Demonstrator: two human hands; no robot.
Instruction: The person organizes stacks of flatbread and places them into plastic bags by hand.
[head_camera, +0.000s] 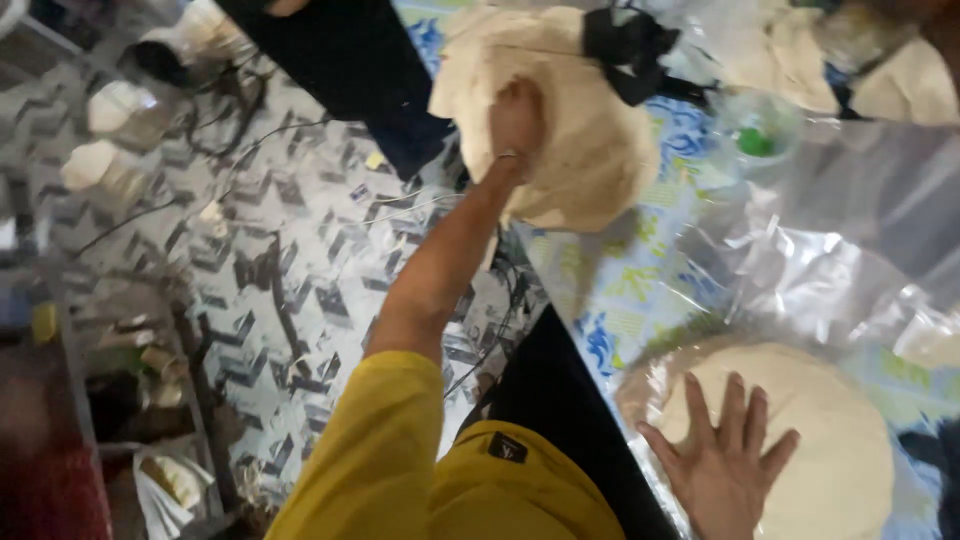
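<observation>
My left hand (516, 120), at the end of a yellow sleeve, reaches far across the table and grips a large lump of pale dough (590, 150). My right hand (722, 465) lies flat with fingers spread on a round, flattened disc of dough (840, 450) at the near right. The disc rests on clear plastic film (800, 270) spread over the table.
The table (620, 290) has a blue and yellow flowered cloth. A small container with something green (756, 140) stands past the film. More dough pieces (900, 80) and a black cloth (628, 45) lie at the far edge. Cables cross the patterned floor (260, 250). A person in dark clothes (350, 60) stands beyond.
</observation>
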